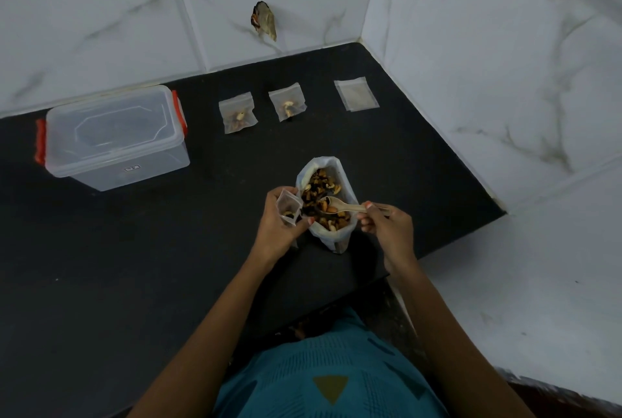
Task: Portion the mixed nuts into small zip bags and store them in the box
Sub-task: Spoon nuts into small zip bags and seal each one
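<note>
Countertop (134, 249): dark, matt stone finish is noted.
Wall tiles (101, 14): white, veined, smooth, softly sheened.
Storage box (114, 138), left of frame: frosted translucent plastic, fitted with clips (40, 145) of red plastic.
Zip bag (286, 203), centre: thin clear film.
Nut bag (331, 239): cloudy, crinkled plastic film.
Spoon (350, 207): pale, matt; material not determined.
Garment (330, 367), bottom: teal ribbed cloth.

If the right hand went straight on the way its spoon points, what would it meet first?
The spoon would probably reach the small zip bag held in the left hand, just past the nut bag; depth is unclear.
</note>
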`<state>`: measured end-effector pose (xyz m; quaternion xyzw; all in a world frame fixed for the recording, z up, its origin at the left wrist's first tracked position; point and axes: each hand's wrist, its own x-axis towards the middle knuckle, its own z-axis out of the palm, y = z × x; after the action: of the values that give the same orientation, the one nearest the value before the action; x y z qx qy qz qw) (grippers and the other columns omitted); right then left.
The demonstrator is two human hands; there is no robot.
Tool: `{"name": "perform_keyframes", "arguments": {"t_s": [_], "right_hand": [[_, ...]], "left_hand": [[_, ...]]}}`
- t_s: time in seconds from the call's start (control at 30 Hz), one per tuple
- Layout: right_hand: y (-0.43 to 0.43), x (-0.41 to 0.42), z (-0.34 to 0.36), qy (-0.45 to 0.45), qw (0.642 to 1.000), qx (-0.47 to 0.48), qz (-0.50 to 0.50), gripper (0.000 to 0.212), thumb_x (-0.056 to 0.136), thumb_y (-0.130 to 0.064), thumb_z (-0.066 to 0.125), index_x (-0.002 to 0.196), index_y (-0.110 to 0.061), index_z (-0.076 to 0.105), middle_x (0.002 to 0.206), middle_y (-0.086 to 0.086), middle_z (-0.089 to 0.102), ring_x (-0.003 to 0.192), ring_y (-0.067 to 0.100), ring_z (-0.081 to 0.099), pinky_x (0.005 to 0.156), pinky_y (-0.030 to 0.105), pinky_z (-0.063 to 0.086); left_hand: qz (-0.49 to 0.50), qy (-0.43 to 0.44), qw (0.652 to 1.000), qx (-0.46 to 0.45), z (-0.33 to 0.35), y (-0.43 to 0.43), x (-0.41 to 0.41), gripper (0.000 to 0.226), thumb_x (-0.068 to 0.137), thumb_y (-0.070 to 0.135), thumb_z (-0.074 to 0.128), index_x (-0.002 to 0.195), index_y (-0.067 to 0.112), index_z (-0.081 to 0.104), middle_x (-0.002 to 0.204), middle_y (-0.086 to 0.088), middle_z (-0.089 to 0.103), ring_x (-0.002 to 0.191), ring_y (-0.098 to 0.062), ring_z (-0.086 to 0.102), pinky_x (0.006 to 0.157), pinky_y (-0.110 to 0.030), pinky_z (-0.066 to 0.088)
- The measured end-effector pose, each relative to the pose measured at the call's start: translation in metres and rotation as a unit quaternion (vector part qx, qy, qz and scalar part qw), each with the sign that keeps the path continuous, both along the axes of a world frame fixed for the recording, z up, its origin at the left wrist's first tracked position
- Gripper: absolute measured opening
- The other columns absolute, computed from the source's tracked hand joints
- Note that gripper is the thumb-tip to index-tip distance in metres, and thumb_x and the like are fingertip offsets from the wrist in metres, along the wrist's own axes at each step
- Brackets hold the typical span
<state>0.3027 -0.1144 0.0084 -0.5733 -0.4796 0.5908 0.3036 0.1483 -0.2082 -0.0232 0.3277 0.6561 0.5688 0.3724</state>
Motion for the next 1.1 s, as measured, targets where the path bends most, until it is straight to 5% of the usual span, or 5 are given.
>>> {"name": "perform_keyframes", "arguments": {"t_s": [0.17, 0.47, 0.7, 0.87, 1.1], "right_hand": [[0.003, 0.006, 0.009, 0.053, 0.998, -0.029, -0.022, 0.013, 0.089, -0.010, 0.057, 0.088, -0.001, 0.065, 0.069, 0.006, 0.064, 0.057, 0.006, 0.058, 0.055, 0.014, 0.049], [-0.008, 0.004, 0.063, 0.108, 0.994, 0.008, 0.030, 0.015, 0.090, -0.010, 0.053, 0.081, -0.011, 0.066, 0.069, 0.003, 0.064, 0.058, 0.004, 0.058, 0.058, 0.015, 0.050], [-0.017, -0.005, 0.072, 0.025, 0.982, 0.158, 0.096, 0.011, 0.089, -0.010, 0.056, 0.086, -0.014, 0.065, 0.066, -0.003, 0.064, 0.057, -0.001, 0.059, 0.055, 0.012, 0.048], [-0.024, -0.011, 0.066, -0.067, 0.921, 0.338, 0.179, 0.013, 0.088, -0.006, 0.058, 0.097, -0.004, 0.066, 0.079, -0.006, 0.065, 0.068, -0.003, 0.061, 0.064, 0.011, 0.051], [-0.014, -0.014, 0.063, -0.101, 0.810, 0.522, 0.247, 0.027, 0.082, -0.015, 0.051, 0.093, 0.004, 0.067, 0.083, 0.016, 0.069, 0.075, 0.027, 0.066, 0.067, 0.030, 0.054]], "left_hand": [[0.003, 0.021, 1.000, -0.012, 0.001, 0.002, 0.002, 0.057, 0.075, -0.002, 0.071, 0.116, 0.020, 0.037, 0.109, 0.013, 0.048, 0.096, 0.018, 0.051, 0.077, -0.004, 0.045], [0.009, 0.063, 0.997, -0.033, 0.016, 0.013, 0.005, 0.062, 0.075, 0.006, 0.073, 0.120, 0.024, 0.034, 0.122, 0.005, 0.045, 0.099, 0.005, 0.049, 0.073, -0.005, 0.045], [0.027, 0.098, 0.994, -0.029, 0.022, 0.022, 0.009, 0.062, 0.073, 0.007, 0.074, 0.115, 0.029, 0.034, 0.120, -0.001, 0.051, 0.112, -0.015, 0.052, 0.093, -0.040, 0.049], [0.019, 0.104, 0.994, -0.011, 0.027, 0.024, 0.015, 0.060, 0.073, 0.013, 0.075, 0.115, 0.028, 0.035, 0.116, 0.002, 0.051, 0.109, -0.016, 0.055, 0.092, -0.039, 0.050], [0.012, 0.063, 0.998, 0.013, 0.035, 0.024, 0.016, 0.059, 0.074, 0.007, 0.073, 0.118, 0.020, 0.036, 0.110, 0.009, 0.048, 0.095, 0.003, 0.051, 0.076, -0.008, 0.045]]}}
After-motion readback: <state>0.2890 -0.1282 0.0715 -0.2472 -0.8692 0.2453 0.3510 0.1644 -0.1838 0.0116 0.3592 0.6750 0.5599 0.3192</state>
